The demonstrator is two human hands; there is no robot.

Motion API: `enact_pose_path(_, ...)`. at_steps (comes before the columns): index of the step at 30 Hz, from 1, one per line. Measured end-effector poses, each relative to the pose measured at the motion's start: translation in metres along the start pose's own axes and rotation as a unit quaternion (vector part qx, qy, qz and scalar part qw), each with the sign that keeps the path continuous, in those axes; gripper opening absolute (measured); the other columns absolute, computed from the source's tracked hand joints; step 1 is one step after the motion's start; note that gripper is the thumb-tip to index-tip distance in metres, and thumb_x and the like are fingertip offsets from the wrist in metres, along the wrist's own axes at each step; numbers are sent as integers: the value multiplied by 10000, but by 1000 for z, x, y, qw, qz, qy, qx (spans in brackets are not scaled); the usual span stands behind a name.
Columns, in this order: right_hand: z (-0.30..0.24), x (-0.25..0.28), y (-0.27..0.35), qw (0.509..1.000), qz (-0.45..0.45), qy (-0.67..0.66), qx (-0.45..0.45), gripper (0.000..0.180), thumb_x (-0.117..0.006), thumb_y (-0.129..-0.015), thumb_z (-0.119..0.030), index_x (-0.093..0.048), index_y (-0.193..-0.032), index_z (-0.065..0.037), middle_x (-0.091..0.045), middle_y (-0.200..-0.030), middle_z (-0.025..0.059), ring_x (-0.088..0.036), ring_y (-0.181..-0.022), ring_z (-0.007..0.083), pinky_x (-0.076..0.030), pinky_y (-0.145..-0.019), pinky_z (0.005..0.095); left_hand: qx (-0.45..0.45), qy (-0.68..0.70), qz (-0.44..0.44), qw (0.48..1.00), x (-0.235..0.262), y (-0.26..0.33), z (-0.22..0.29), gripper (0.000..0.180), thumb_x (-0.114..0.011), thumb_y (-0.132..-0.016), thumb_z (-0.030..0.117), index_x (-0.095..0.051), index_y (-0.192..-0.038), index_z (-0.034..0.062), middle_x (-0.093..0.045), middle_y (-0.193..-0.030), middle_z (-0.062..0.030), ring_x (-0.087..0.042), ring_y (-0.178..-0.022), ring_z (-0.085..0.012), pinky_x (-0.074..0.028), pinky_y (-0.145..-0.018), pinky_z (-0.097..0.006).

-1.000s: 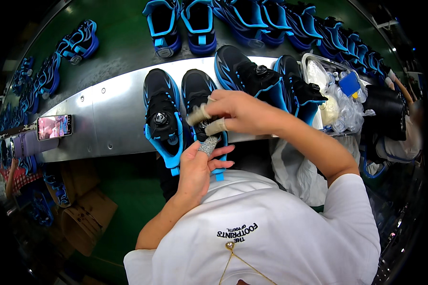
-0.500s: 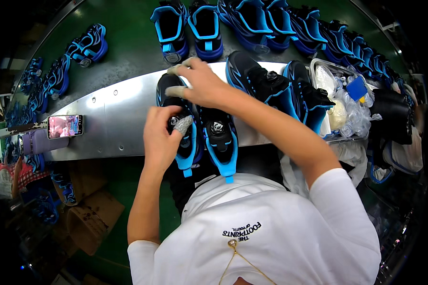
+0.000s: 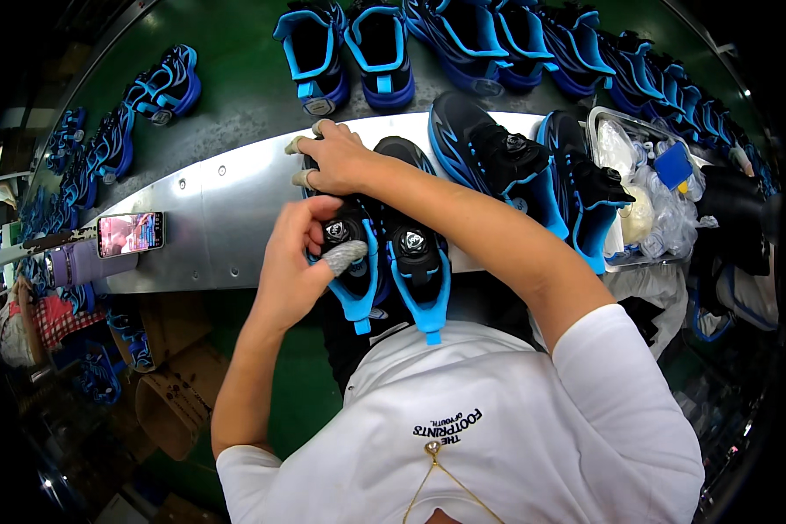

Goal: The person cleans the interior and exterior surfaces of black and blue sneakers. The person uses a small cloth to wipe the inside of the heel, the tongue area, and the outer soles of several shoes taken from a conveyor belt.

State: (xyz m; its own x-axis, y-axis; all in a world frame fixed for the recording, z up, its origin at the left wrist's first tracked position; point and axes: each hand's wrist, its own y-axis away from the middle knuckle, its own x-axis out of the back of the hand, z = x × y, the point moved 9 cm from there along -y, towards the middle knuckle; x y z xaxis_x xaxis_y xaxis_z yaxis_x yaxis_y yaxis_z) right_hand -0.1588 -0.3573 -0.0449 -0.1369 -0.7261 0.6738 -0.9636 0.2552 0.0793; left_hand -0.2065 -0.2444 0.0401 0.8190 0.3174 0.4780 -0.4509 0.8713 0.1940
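A black sneaker with bright blue lining (image 3: pixel 358 293) lies in front of me, its heel toward my body. My left hand (image 3: pixel 293 253) grips its near left side, with the covered thumb by the round lacing dial (image 3: pixel 339 230). My right hand (image 3: pixel 336 159) reaches across from the right and wraps over the toe, which it mostly hides. Pale covers sit on several of its fingertips. The matching sneaker (image 3: pixel 419 278) lies close on the right, partly under my right forearm. Further right, another pair of sneakers (image 3: pixel 498 153) stands on the metal bench plate (image 3: pixel 203 223).
Rows of similar sneakers (image 3: pixel 380 52) stand on the green surface beyond, curving off both ways. A clear tray (image 3: pixel 644 260) with plastic-wrapped pieces is at right. At left, a phone (image 3: pixel 131 234) leans by a purple case (image 3: pixel 87 265). Below stands a cardboard box (image 3: pixel 170 410).
My right hand has shifted left over the toe, its fingers now curling down the far side. My left fingers have moved off the dial, uncovering it. The whole view has slid slightly.
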Motion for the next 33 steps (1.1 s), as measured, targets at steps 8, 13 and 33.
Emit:
enact_pose_path(8, 3, 1, -1, 1000, 7, -6, 6, 540, -714, -756, -421, -605, -1259, -256, -483, -1251, 201, -457, -1188, 410, -394, -1007, 491, -22, -116, 35, 992, 3, -1, 21, 490, -695, -801, 27, -549, -1268, 33, -553, -1046, -11, -441, -867, -107, -402, -794, -239)
enact_pose_path(13, 0, -2, -1, 999, -17, -32, 11, 530, -696, -780, -439, -597, -1272, -269, -445, -1329, 243, -427, -1233, 444, -363, -1025, 496, 17, 103, -5, 995, -4, -4, -13, 492, -679, -823, 22, -540, -1295, 39, -559, -1052, -16, -485, -918, -100, -414, -815, -239)
enact_pose_path(33, 4, -1, 0, 999, -4, -35, 22, 505, -701, -773, -433, -630, -1240, -254, -480, -1306, 233, -458, -1213, 421, -372, -1016, 492, 27, 106, 14, 994, -2, -2, -14, 524, -659, -786, 51, -538, -1296, 52, -623, -1046, -50, -501, -969, -171, -420, -857, -289)
